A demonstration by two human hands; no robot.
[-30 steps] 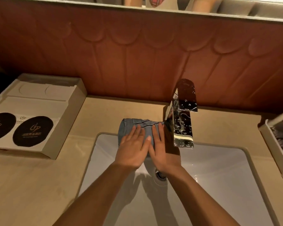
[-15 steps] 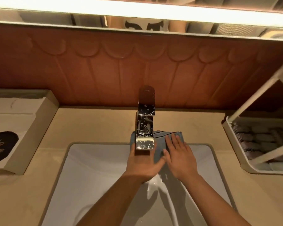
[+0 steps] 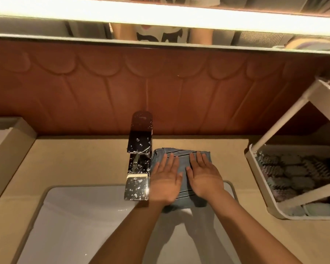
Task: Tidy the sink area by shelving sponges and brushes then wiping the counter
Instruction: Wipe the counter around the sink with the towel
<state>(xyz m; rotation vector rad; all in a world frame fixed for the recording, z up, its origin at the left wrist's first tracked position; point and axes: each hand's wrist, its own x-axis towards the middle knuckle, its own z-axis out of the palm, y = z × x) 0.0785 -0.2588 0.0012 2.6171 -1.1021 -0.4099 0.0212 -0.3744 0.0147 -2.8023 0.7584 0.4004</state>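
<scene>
A folded blue-grey cloth with dark stripes lies on the beige counter, just right of the chrome faucet, and overhangs the back rim of the white sink. My left hand and my right hand lie side by side, palms flat on the cloth, fingers stretched out toward the wall. Neither hand curls around it. A white rack at the right holds several grey and pink sponges.
A cream cardboard box stands on the counter at the left edge. A brown scalloped wall panel runs behind the counter, with a lit mirror above. The faucet spout juts over the sink beside my left hand.
Both hands slid the cloth along the counter's back strip from the left of the faucet, past it, to its right side. The view swung right, bringing the rack in.
</scene>
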